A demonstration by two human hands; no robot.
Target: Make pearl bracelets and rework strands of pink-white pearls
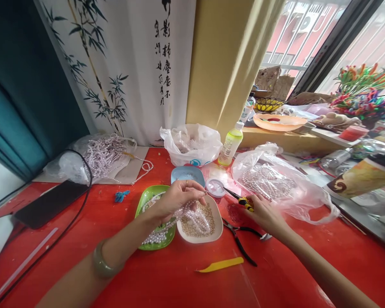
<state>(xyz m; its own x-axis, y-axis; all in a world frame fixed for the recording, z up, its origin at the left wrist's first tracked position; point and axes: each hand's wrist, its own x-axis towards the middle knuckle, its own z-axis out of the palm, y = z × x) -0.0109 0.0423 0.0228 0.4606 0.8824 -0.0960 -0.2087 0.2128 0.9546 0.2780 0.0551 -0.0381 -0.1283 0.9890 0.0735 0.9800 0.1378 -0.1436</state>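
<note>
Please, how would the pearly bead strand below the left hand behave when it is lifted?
The bead strand would probably be floppy, since it bends in loose loops below the left hand. Its surface looks shiny, so it may also feel slippery.

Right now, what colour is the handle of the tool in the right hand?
The handle is yellow and black, as the head view shows.

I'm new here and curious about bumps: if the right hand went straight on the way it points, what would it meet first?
Probably the small round container, just past the tip of the needle-nose pliers in the right hand; they may pass above it, as depth is unclear.
</note>
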